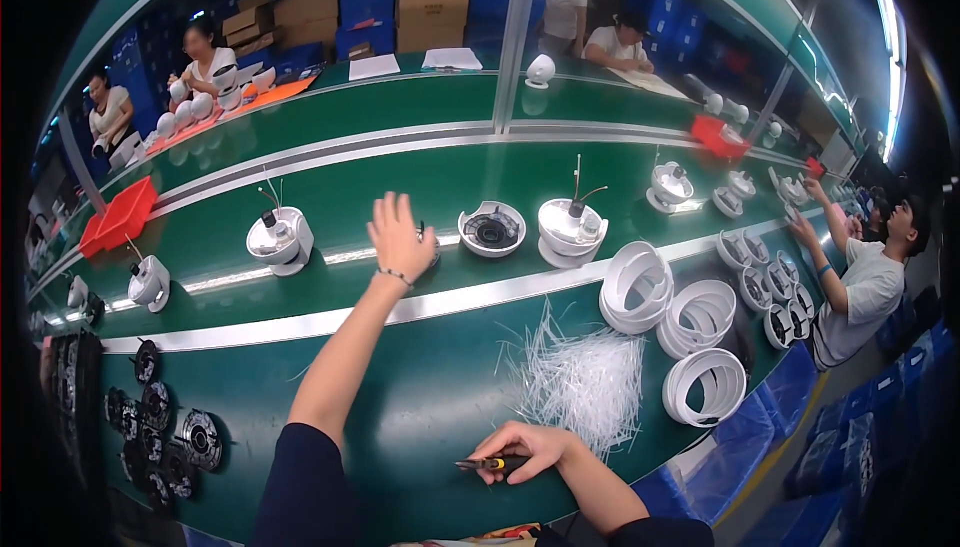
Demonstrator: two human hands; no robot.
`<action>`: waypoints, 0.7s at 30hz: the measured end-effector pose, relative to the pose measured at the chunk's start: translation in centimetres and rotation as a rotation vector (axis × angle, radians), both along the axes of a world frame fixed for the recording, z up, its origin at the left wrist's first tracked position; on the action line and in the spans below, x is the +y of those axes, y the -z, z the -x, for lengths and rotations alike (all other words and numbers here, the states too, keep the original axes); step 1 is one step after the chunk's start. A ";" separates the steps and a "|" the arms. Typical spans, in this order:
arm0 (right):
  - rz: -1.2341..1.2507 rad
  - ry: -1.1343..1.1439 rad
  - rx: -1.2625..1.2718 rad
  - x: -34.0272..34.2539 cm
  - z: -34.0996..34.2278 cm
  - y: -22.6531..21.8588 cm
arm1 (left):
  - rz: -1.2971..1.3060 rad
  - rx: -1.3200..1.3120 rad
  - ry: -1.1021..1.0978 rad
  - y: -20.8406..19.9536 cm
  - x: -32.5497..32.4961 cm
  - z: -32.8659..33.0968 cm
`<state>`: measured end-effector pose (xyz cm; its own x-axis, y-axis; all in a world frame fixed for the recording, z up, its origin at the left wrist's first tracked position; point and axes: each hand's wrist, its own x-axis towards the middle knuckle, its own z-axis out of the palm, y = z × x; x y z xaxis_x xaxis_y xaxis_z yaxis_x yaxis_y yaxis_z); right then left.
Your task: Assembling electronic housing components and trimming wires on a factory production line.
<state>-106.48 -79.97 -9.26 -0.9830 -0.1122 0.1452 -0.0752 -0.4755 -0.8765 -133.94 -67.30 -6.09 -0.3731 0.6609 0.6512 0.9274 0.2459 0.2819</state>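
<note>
My left hand (400,239) reaches out over the green conveyor belt, fingers stretched upward. Right behind it, partly hidden, is a dark round part (428,244); whether the hand touches it I cannot tell. Close by on the right stands a white bowl-shaped housing (492,230) with a black ring-like part inside. Beyond that is a white housing (572,232) with wires sticking up. Low over the green worktable, my right hand (522,450) is closed around small pliers (490,464) with black and yellow handles, their dark tip pointing left.
A heap of clear thin plastic strips (585,377) lies on the worktable, beside stacked white rings (705,387). Black round parts (200,439) are piled at left. More white housings (280,242) stand along the belt. Red trays (120,217) sit far left. A co-worker (865,277) reaches in at right.
</note>
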 end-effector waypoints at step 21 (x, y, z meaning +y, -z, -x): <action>0.025 0.083 0.067 -1.1 0.1 -1.4 | -0.159 -1.590 0.363 1.3 -12.5 3.6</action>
